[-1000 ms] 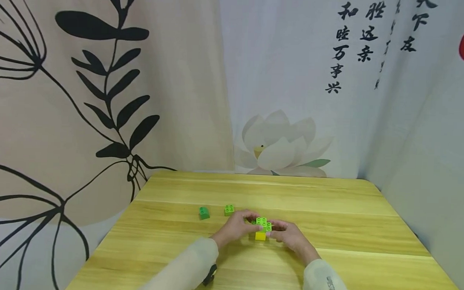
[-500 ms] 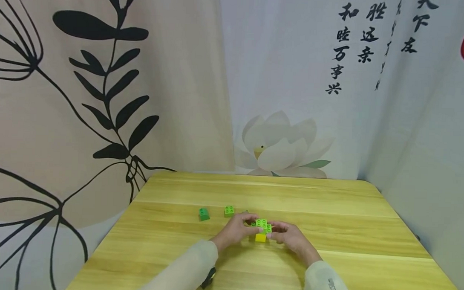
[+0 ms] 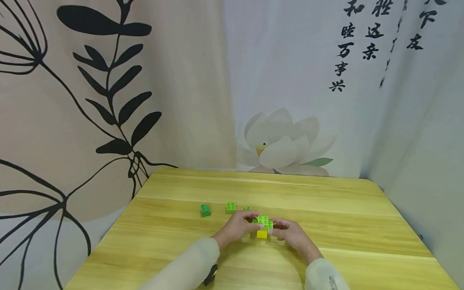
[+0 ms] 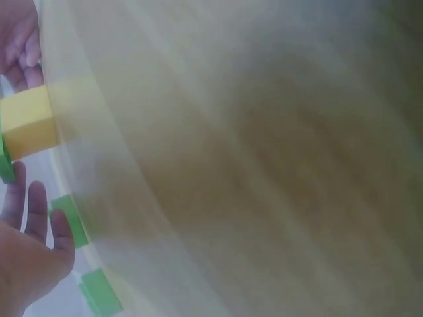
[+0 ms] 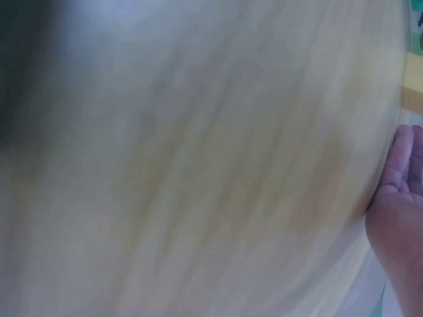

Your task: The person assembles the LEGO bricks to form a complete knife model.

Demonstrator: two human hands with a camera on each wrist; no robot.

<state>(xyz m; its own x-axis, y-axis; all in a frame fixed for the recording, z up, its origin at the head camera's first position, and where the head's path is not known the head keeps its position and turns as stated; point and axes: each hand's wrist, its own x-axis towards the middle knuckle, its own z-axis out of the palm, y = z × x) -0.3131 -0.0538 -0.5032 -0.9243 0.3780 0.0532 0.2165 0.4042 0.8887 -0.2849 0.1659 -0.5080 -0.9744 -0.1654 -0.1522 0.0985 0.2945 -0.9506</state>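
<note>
Bright green toy building bricks [image 3: 263, 222] sit on top of a yellow brick [image 3: 261, 234] near the middle of the table, their studs facing up. From the left, my left hand [image 3: 234, 227] pinches the green layer, thumb at the front and fingers behind. My right hand [image 3: 292, 234] holds the same layer at its right side between thumb and fingers. In the left wrist view the yellow brick [image 4: 30, 119] shows at the left edge, with a green edge beside the fingertips. The right wrist view catches only part of the yellow brick [image 5: 414, 79] above the right hand [image 5: 396, 218].
Beyond the left hand lie a darker green brick [image 3: 205, 210] with a sloped side, a bright green brick [image 3: 230, 208] and another green brick [image 3: 247, 208] partly hidden by the fingers. The wooden table [image 3: 348, 217] reaches back to a printed curtain [image 3: 187, 96].
Both hands keep their hold on the bricks, almost in place. The head view has shifted slightly, and a green brick behind the left hand, hidden a second ago, now shows in part.
</note>
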